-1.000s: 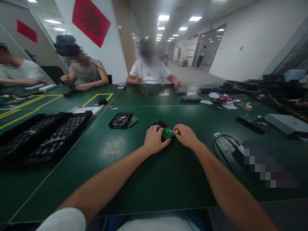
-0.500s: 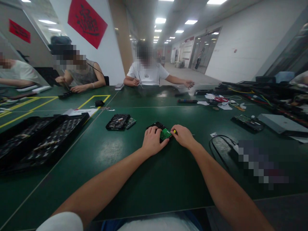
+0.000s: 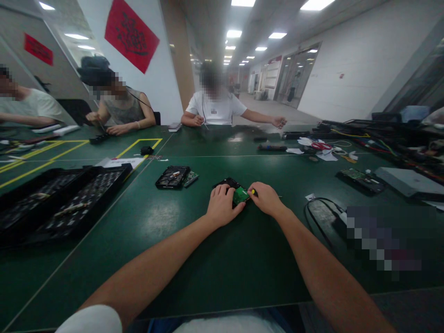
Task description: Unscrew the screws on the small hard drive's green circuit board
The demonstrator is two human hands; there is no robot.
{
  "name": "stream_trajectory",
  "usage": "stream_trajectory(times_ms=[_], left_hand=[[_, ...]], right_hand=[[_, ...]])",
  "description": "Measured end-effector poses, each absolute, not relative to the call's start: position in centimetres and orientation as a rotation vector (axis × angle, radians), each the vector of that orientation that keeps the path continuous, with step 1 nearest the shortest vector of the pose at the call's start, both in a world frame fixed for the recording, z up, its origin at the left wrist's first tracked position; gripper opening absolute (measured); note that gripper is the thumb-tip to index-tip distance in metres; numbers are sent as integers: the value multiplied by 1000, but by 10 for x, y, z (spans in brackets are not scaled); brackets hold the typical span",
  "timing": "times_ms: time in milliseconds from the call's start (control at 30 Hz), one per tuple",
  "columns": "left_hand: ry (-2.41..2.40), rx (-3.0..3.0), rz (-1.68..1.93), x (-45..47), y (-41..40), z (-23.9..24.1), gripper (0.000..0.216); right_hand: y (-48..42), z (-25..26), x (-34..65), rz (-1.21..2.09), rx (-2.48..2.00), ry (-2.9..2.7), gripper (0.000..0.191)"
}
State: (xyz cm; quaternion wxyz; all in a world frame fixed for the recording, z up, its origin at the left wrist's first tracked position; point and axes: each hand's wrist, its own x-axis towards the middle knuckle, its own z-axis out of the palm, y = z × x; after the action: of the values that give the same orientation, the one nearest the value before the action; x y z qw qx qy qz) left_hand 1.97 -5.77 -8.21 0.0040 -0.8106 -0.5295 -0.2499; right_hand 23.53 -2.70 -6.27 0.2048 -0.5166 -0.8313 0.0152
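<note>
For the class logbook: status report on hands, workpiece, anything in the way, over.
Left hand holding black device, green board facing up. Right hand holding yellow-marked tool at board's right edge. Second black device leftward, apart, not blocking.

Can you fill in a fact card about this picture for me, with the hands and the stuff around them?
Left hand: holds the black device against the table
Right hand: pinches a small yellow-ended tool near the board; its exact kind is hard to tell
Board: green, on the black device
Left of the hands: black case with a small circuit board beside it
Right of the hands: black cable, grey box
Table: dark green
Across: person in white shirt
</note>
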Motion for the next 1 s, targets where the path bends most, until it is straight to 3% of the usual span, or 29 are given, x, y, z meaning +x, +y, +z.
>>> stream_trajectory(times_ms=[1000], left_hand=[[-1625,-2551,-782,17,-57,-83,55]], right_hand=[[-30,-63,242,86,-1370,-2368,24]])
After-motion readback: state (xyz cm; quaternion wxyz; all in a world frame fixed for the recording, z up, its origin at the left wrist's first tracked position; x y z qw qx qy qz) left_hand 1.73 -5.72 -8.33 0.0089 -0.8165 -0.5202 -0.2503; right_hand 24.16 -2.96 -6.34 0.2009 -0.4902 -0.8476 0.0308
